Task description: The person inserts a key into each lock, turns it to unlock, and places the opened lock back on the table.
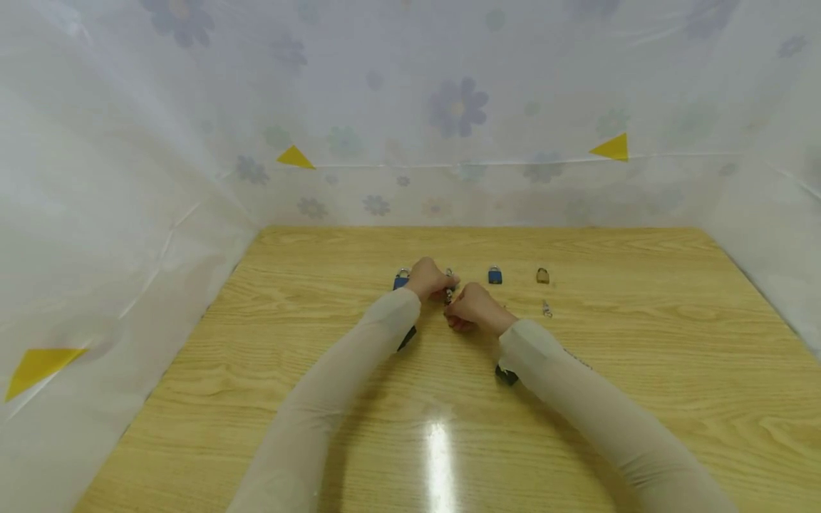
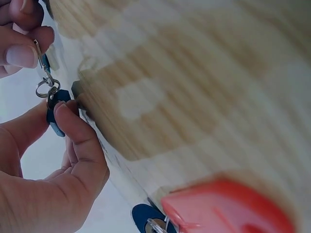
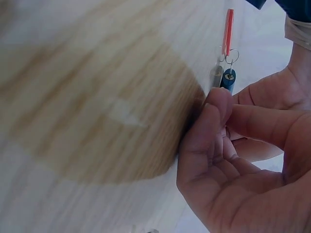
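Observation:
My left hand (image 1: 432, 278) pinches a small dark blue padlock (image 2: 57, 112) between thumb and fingers, low over the wooden table. Two linked metal rings (image 2: 47, 88) hang at the padlock's keyhole end. On the far side of the rings, a small silver key (image 2: 40, 53) sits between the thumb and fingertips of my right hand (image 1: 474, 308). The right wrist view shows the fingertips of the right hand (image 3: 233, 160) pressed together, hiding the key, with the left hand (image 3: 272, 94) behind them. Just left of the left hand stands another blue padlock (image 1: 401, 280).
Right of the hands lie a blue padlock (image 1: 495, 276) and a brass padlock (image 1: 542, 276), with keys (image 1: 546, 309) in front of the brass one. A red tag (image 2: 228, 208) hangs by the left blue padlock. White flowered sheeting (image 1: 410, 192) walls the table (image 1: 410, 399).

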Motion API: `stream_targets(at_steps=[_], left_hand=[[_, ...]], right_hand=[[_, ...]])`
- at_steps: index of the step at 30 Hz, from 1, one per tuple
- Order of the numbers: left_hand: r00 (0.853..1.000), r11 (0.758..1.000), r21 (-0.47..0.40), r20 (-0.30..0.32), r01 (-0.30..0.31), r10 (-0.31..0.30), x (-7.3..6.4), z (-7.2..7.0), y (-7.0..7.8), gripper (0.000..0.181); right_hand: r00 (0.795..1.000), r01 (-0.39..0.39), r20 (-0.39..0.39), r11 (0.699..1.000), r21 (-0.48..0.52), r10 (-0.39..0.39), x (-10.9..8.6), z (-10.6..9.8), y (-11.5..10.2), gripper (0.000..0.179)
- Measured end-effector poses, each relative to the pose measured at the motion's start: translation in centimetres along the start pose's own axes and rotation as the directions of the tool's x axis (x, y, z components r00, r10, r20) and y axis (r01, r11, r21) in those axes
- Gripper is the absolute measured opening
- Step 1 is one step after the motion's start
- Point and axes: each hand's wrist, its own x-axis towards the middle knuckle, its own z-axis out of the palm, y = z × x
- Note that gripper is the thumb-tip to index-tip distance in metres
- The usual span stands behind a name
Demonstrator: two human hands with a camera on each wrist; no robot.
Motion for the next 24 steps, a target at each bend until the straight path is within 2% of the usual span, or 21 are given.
stream_targets(at_steps=[9, 15, 24], left_hand=[[1.0, 0.999, 0.046, -0.004, 0.012, -0.012, 0.49, 0.21, -0.03, 0.026], [1.0, 0.998, 0.066, -0.005, -0.019, 0.02, -0.03, 0.12, -0.09, 0.027], [0.999, 0.988, 0.149, -0.005, -0.051, 0.052, -0.43, 0.04, -0.06, 0.031]], right_hand=[[1.0, 0.013, 0.013, 0.998, -0.054, -0.012, -0.07, -0.14, -0.19, 0.023], [0.999, 0.02, 0.029, 0.995, -0.095, -0.017, -0.04, -0.08, -0.27, 0.023], [0.999, -0.005, 0.035, 0.989, -0.148, 0.01, -0.21, -0.03, -0.64, 0.021]])
